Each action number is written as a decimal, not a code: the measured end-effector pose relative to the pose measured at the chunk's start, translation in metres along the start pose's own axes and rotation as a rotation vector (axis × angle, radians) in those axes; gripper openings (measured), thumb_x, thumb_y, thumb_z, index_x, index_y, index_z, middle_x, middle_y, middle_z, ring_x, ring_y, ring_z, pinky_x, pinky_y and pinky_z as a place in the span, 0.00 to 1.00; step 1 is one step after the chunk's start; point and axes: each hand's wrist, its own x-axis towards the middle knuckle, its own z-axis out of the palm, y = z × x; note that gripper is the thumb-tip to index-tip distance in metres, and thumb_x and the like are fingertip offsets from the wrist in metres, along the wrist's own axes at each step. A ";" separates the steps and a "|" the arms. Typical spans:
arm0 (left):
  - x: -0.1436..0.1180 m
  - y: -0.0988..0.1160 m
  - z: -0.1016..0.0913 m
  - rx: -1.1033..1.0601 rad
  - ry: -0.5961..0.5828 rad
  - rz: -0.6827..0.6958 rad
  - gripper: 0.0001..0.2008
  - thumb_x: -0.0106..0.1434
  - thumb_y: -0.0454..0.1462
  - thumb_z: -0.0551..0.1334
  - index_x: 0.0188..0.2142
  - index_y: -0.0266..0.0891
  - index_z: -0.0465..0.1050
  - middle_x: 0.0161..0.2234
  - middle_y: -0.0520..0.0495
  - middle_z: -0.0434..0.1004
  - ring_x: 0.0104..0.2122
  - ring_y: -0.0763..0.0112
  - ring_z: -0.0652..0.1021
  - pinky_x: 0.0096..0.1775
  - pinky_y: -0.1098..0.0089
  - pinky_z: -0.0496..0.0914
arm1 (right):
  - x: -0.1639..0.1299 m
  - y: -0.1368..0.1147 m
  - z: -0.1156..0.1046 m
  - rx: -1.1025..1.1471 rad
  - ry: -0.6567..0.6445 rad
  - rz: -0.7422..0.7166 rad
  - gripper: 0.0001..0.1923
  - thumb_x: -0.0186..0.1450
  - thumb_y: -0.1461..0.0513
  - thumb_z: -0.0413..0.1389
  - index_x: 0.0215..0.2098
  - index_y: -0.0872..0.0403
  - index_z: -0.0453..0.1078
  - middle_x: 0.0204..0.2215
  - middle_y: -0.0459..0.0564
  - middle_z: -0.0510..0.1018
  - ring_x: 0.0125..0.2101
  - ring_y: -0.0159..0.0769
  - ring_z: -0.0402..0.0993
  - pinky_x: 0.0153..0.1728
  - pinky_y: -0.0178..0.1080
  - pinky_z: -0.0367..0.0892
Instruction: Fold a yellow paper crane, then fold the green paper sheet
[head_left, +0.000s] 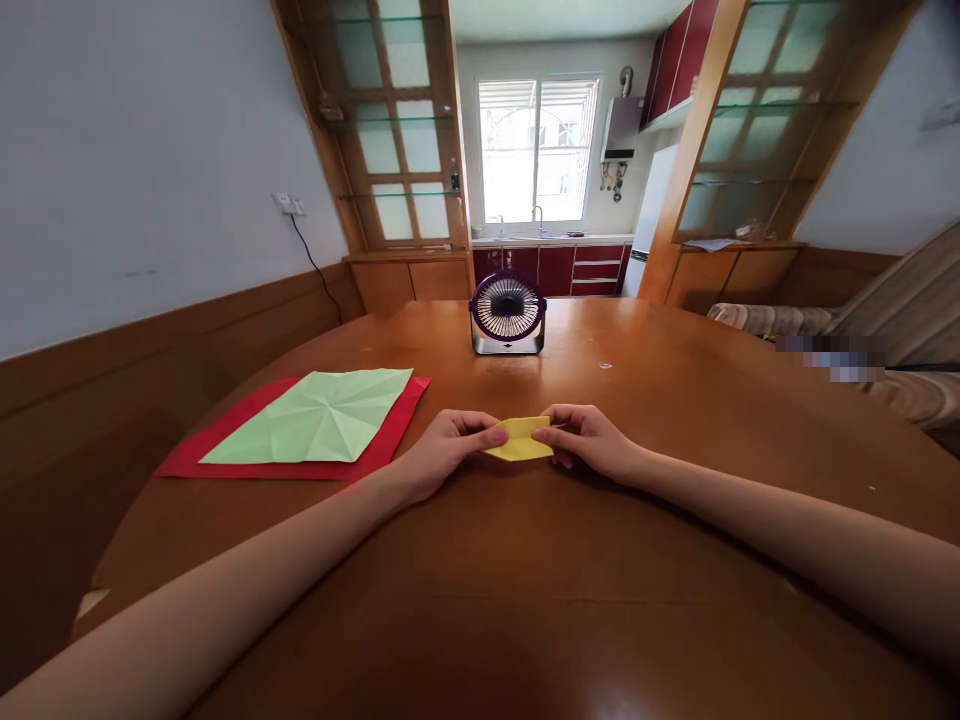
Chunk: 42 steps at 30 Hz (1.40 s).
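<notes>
A small piece of folded yellow paper [523,441] is held just above the table, in the middle of the view. My left hand [450,445] pinches its left end, thumb on top. On the opposite end, my right hand [589,440] grips it between thumb and fingers. A crease runs across the paper, and its left end narrows toward a slanted edge. The fingers underneath are partly hidden by the paper.
A creased light green sheet [322,415] lies on red paper [405,425] at the left of the wooden table [562,620]. Beyond my hands stands a small dark fan [508,308]. A striped couch [900,310] is at the right.
</notes>
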 end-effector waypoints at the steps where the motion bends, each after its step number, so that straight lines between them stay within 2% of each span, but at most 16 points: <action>1: 0.000 0.000 0.000 -0.023 -0.003 0.010 0.13 0.52 0.43 0.71 0.29 0.35 0.77 0.28 0.49 0.77 0.27 0.75 0.74 0.31 0.75 0.67 | 0.000 -0.001 0.000 -0.005 -0.004 0.013 0.19 0.59 0.48 0.60 0.31 0.56 0.67 0.15 0.39 0.66 0.17 0.24 0.60 0.20 0.31 0.52; 3: 0.000 0.000 -0.001 -0.035 0.007 0.021 0.14 0.52 0.44 0.71 0.28 0.35 0.76 0.29 0.49 0.77 0.27 0.74 0.75 0.31 0.74 0.67 | 0.001 -0.001 -0.001 -0.021 -0.011 0.034 0.20 0.59 0.47 0.59 0.28 0.56 0.65 0.16 0.40 0.68 0.18 0.25 0.61 0.20 0.31 0.51; 6: -0.001 0.001 0.001 0.055 0.023 0.003 0.14 0.51 0.45 0.71 0.28 0.35 0.76 0.27 0.50 0.76 0.25 0.75 0.73 0.28 0.75 0.64 | 0.001 0.000 -0.002 -0.040 0.000 0.021 0.21 0.59 0.47 0.60 0.26 0.56 0.64 0.16 0.40 0.67 0.18 0.24 0.60 0.21 0.31 0.51; 9: -0.001 0.001 0.002 0.138 -0.012 -0.027 0.15 0.51 0.45 0.71 0.28 0.35 0.76 0.25 0.52 0.73 0.23 0.77 0.70 0.25 0.76 0.59 | 0.000 0.002 -0.001 -0.040 0.007 -0.021 0.21 0.58 0.47 0.61 0.25 0.55 0.64 0.16 0.39 0.66 0.18 0.25 0.59 0.21 0.31 0.51; 12: -0.002 -0.001 0.002 0.077 -0.056 -0.036 0.14 0.52 0.45 0.70 0.27 0.34 0.76 0.25 0.52 0.73 0.24 0.76 0.70 0.26 0.76 0.59 | -0.001 0.002 0.000 -0.006 -0.007 -0.022 0.20 0.57 0.48 0.62 0.24 0.55 0.63 0.15 0.39 0.66 0.18 0.25 0.58 0.20 0.31 0.50; 17: -0.001 -0.004 0.001 -0.037 -0.133 -0.017 0.13 0.54 0.43 0.70 0.31 0.34 0.77 0.29 0.49 0.76 0.27 0.74 0.72 0.31 0.74 0.63 | -0.002 0.000 0.003 0.105 -0.042 -0.001 0.20 0.58 0.49 0.61 0.24 0.55 0.63 0.14 0.39 0.67 0.16 0.23 0.58 0.19 0.30 0.50; 23: -0.002 -0.001 0.005 0.131 -0.055 -0.025 0.13 0.49 0.42 0.72 0.27 0.33 0.77 0.25 0.53 0.71 0.24 0.78 0.68 0.26 0.76 0.57 | -0.003 -0.003 0.002 0.052 -0.038 -0.012 0.19 0.56 0.51 0.64 0.24 0.56 0.65 0.13 0.39 0.67 0.15 0.22 0.58 0.17 0.29 0.48; 26: -0.003 0.002 0.006 0.143 -0.076 -0.021 0.13 0.50 0.42 0.72 0.26 0.34 0.76 0.25 0.53 0.69 0.24 0.79 0.67 0.26 0.76 0.57 | -0.003 -0.004 0.003 0.069 -0.052 -0.012 0.18 0.55 0.52 0.65 0.23 0.56 0.64 0.12 0.38 0.67 0.14 0.22 0.59 0.17 0.29 0.50; 32: -0.001 0.002 0.003 0.113 -0.212 0.057 0.10 0.50 0.40 0.71 0.26 0.33 0.77 0.27 0.52 0.70 0.26 0.77 0.68 0.28 0.76 0.60 | -0.002 0.001 0.004 0.218 -0.176 0.028 0.18 0.56 0.53 0.65 0.23 0.56 0.65 0.13 0.40 0.71 0.14 0.24 0.65 0.19 0.30 0.59; 38: 0.000 -0.003 0.001 0.085 -0.089 -0.003 0.13 0.50 0.42 0.72 0.29 0.33 0.77 0.26 0.51 0.71 0.25 0.77 0.69 0.27 0.76 0.59 | 0.001 0.007 0.000 0.210 -0.123 0.021 0.14 0.59 0.55 0.64 0.27 0.57 0.70 0.16 0.43 0.75 0.18 0.24 0.69 0.25 0.30 0.62; 42: 0.000 -0.004 0.001 0.095 -0.062 -0.027 0.15 0.51 0.43 0.71 0.33 0.33 0.78 0.27 0.50 0.73 0.26 0.76 0.70 0.28 0.76 0.60 | 0.001 0.006 0.000 0.188 -0.049 0.010 0.13 0.57 0.56 0.65 0.27 0.57 0.71 0.16 0.42 0.74 0.18 0.24 0.67 0.23 0.30 0.59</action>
